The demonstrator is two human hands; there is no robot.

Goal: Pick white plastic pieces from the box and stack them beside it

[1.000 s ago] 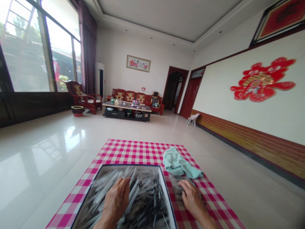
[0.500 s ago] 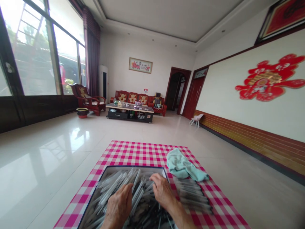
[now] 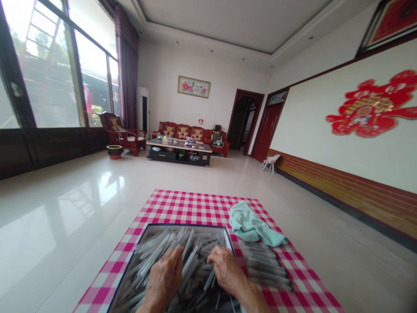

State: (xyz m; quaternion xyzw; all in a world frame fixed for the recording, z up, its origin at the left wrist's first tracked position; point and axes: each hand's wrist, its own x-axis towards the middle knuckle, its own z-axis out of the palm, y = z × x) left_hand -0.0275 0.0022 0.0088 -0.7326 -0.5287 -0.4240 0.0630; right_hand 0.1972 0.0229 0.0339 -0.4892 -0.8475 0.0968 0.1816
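Note:
A shallow dark-rimmed box (image 3: pixel 186 225) is filled with many thin translucent and dark pen-like sticks (image 3: pixel 159 250). Over its middle is my left hand (image 3: pixel 165 274), its fingers curled together; whatever they hold is too small to make out. Near the box's right side, my right hand (image 3: pixel 226 266) has bent fingers pinched together, with thin sticks beside and under them; what it grips is unclear. To the right of the box lies a row of similar sticks (image 3: pixel 265 265), slightly blurred.
A pink and white checked tablecloth (image 3: pixel 182 204) lies under everything. A mint green cloth (image 3: pixel 252 224) rests behind the row of sticks. Farther off stand a low black table (image 3: pixel 179 152), a red wooden sofa (image 3: pixel 182 130) and a small pale chair (image 3: pixel 271 162).
My right hand has moved slightly down and its fingers have drawn closer together. My left hand has barely shifted. The whole view has moved a little.

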